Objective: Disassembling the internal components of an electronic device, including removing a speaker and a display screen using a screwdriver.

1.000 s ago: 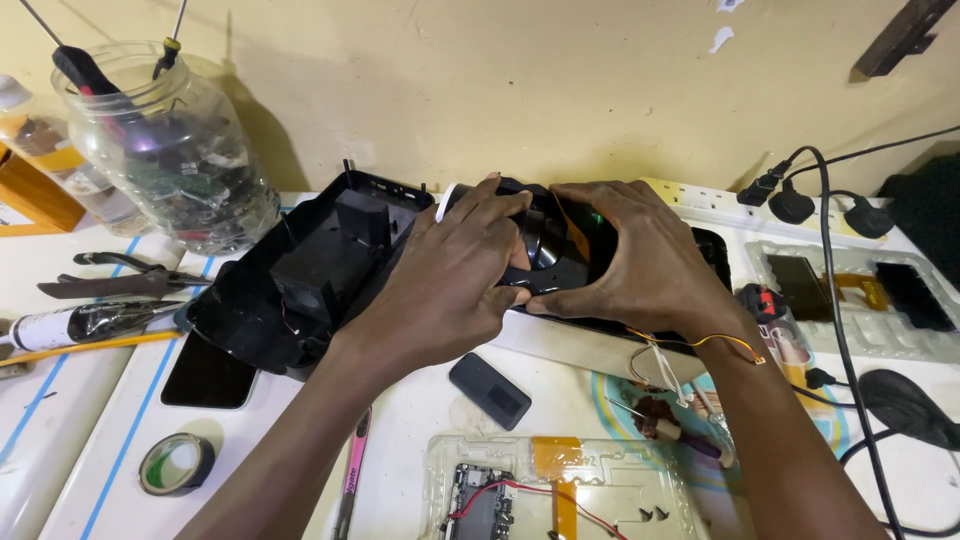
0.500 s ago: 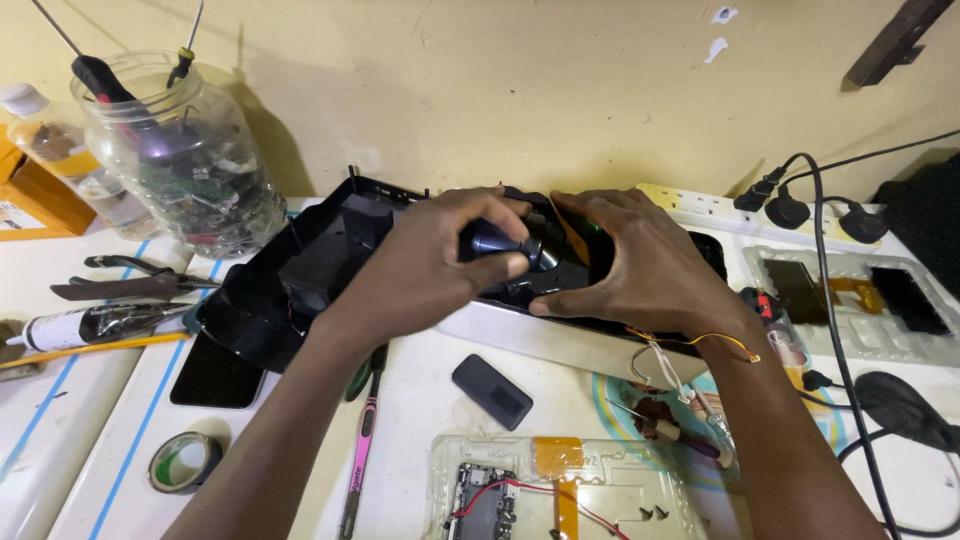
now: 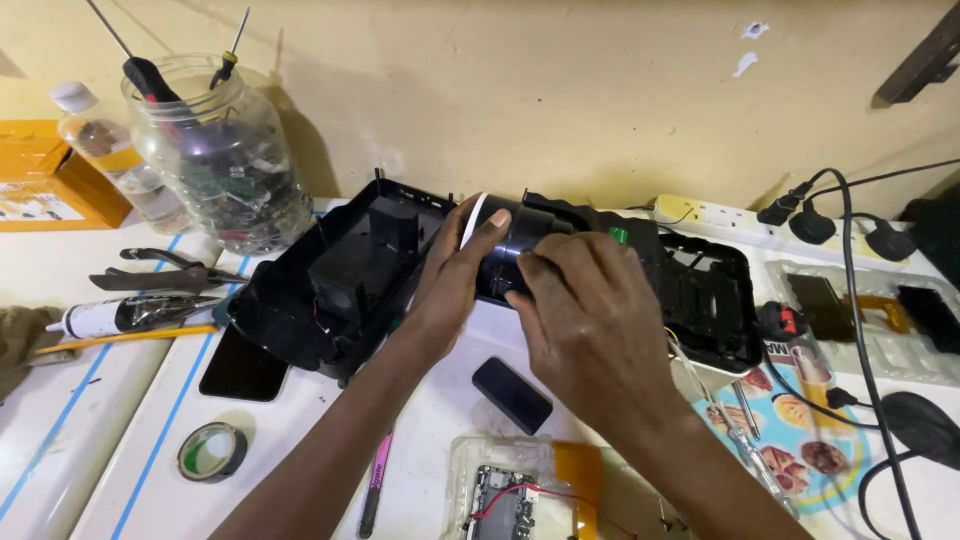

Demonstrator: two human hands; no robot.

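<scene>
The black cylinder (image 3: 515,245) is gripped by both hands, left hand (image 3: 455,285) and right hand (image 3: 590,310), fingers wrapped round it, so it's mostly hidden.

Black cylinder (image 3: 515,255) lifted clear — both hands regripped.

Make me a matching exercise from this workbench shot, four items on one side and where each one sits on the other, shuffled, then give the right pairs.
Things:
1. roll of tape
2. clear jar of tools
3. white power strip
4. black cylindrical part

Places:
A. against the wall at the back right, with black plugs in it
B. held between the left hand and the right hand
C. near the front left of the white table
D. back left, with screwdrivers sticking out of it

Pairs: 1-C, 2-D, 3-A, 4-B
</scene>
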